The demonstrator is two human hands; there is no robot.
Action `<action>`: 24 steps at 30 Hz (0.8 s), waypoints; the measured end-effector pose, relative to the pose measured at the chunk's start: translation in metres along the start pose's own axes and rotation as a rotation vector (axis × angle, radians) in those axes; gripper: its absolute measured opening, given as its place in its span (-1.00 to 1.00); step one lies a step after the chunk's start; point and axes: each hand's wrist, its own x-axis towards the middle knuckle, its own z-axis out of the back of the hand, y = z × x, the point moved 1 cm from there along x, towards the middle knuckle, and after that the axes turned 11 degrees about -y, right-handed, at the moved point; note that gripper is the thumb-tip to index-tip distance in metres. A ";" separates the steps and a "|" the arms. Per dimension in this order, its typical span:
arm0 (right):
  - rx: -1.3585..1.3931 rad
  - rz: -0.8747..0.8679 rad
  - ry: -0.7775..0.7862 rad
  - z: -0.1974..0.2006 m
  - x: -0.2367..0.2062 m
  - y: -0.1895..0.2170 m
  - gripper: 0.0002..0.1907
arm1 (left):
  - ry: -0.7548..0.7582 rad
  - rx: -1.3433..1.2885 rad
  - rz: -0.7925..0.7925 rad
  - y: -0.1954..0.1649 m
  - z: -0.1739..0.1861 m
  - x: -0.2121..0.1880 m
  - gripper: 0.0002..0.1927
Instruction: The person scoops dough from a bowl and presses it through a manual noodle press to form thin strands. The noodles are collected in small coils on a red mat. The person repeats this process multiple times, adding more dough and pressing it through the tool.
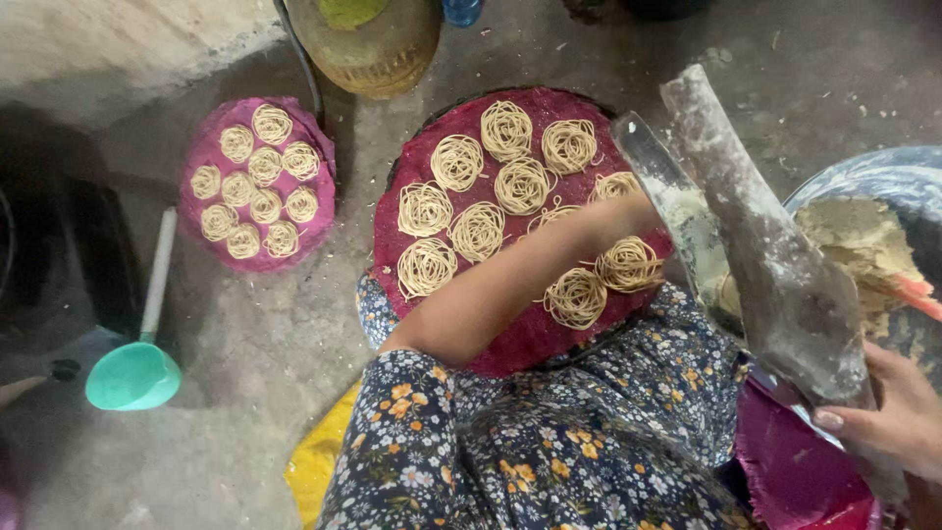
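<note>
On the far left I see a smaller round mat (pixel 196 221) covered in pink cloth, lying on the grey floor (pixel 265 353) and carrying eleven small noodle nests (pixel 257 182) set close together. Nearer, on the left, a turquoise ladle (pixel 133 376) with a pale handle lies on the floor, its bowl towards me. At the far edge, near the middle, I make out a woven basket (pixel 378 49). A yellow sheet (pixel 316 456) shows at the near edge, beneath the dark floral dress (pixel 549 442). Crumbs are scattered over the far right floor.
</note>
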 end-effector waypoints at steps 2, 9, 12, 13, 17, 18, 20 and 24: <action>0.042 0.029 0.079 -0.007 0.002 0.015 -0.16 | 0.220 0.055 0.295 0.035 -0.035 -0.005 -0.68; 0.129 0.192 -0.186 -0.031 0.003 0.033 -0.18 | 0.186 0.381 0.239 0.077 -0.049 -0.007 -0.32; 0.253 0.122 -0.238 -0.033 0.006 0.017 -0.26 | 0.150 0.242 0.582 0.055 -0.034 -0.019 -0.25; 0.325 0.113 -0.230 -0.032 0.006 0.011 -0.30 | 0.135 0.232 0.687 0.046 -0.030 -0.025 -0.23; 0.329 0.131 -0.297 -0.023 0.006 -0.002 -0.44 | 0.116 0.569 0.210 0.020 -0.012 -0.050 -0.12; 0.399 0.112 -0.292 -0.023 0.004 -0.002 -0.44 | 0.145 0.653 0.139 0.019 -0.008 -0.056 -0.12; 0.535 0.078 -0.282 -0.024 0.001 0.006 -0.44 | 0.113 0.932 -0.121 0.016 0.002 -0.066 -0.16; 0.688 0.179 -0.367 -0.038 -0.004 0.040 -0.51 | -0.262 1.309 -0.617 -0.007 0.028 -0.078 -0.14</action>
